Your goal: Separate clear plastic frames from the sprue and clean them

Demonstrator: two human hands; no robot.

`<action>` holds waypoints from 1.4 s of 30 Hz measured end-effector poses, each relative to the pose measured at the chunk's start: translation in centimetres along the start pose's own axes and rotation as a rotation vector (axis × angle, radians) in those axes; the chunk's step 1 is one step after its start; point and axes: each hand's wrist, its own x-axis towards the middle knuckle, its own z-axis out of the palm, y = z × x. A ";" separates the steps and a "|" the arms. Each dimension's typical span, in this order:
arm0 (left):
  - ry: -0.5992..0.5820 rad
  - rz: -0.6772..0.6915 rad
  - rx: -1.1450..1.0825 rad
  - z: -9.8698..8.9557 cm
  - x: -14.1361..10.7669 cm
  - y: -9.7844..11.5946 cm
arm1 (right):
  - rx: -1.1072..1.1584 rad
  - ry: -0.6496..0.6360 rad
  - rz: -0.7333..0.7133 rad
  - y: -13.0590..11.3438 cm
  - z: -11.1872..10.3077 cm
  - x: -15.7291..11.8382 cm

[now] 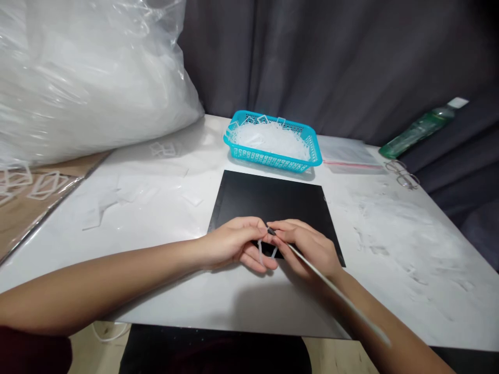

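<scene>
Far left of the hands there's a brown sheet (23, 213) with a few pale plastic frames (50, 185) lying on it. A huge clear bag (93, 88) bulges up behind that, stuffed with something whitish, can't make out what from here. Nearer the left hand, some see-through scraps (93, 210) are scattered about on the white table (175, 291), and a couple of pale outlines sit further back by the bag.

Then the hands, together over the near part of a black mat (273, 200). Left hand (241, 241) has its thumb and fingertips pinched on a small clear frame (260, 253), which hangs down in front of the lower fingers. So that's where the frame is, right between the two hands. Right hand (312, 246) has its fingers closed around the dark-tipped end of a thin pale stick (331, 285), its tip right up at the pinched bit of frame; the rest runs back along the right forearm. Can't tell if the tip actually touches the frame.

Straight beyond the hands is a blue basket (268, 157) heaped with more whitish frames. Off to the right of it, a flat clear bag (351, 156) with a red strip, then glasses (403, 175) and a green bottle (419, 132) leaning over against the dark curtain (319, 62).
</scene>
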 end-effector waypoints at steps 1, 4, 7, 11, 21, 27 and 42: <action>0.010 -0.019 0.030 0.1 0.0 -0.1 | -0.076 -0.021 -0.057 0.2 0.1 0.0; -0.001 -0.093 0.088 0.3 0.0 -0.3 | -0.261 -0.069 -0.103 1.2 0.1 0.1; -0.079 -0.166 0.079 0.3 -0.2 -0.3 | -0.411 -0.017 -0.023 2.8 -1.0 0.4; -0.204 -0.116 -0.041 -0.2 -0.5 -0.1 | -0.701 0.230 0.278 5.8 -5.2 -0.1; -0.418 -0.034 -0.273 -0.7 -1.1 0.2 | -0.831 0.434 1.003 12.3 -17.7 -6.0; -0.414 0.025 -0.264 -0.5 -1.3 0.3 | -0.149 0.446 0.719 5.2 -9.6 -0.9; -0.281 0.075 -0.161 -0.3 -0.9 -0.1 | 0.642 -0.070 0.631 -1.2 -2.8 0.6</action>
